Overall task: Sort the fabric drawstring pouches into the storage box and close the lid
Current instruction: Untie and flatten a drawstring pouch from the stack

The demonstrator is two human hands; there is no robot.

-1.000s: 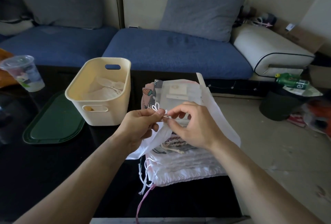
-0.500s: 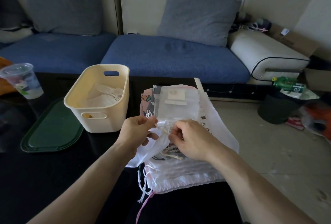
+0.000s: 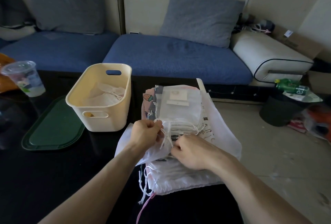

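- Head view: fingers of the left hand (image 3: pixel 146 133) and right hand (image 3: pixel 191 152) pinch the white drawstring (image 3: pixel 165 136) of a sheer pouch (image 3: pixel 156 150) atop the pouch pile (image 3: pixel 180 116) on the counter (image 3: pixel 53 170).
- Storage box (image 3: pixel 100 105) holds a few pouches; most remain stacked, green lid (image 3: pixel 53 127) beside it, off.
- Since earlier, both hands have dropped lower, cinching the cord.

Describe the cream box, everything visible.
The cream box looks like smooth plastic, oblong with rounded corners and a slot handle in each end wall. It stands upright and open on the dark table, beside the green lid, left of the pouch pile. White pouches lie inside. Neither hand touches it.
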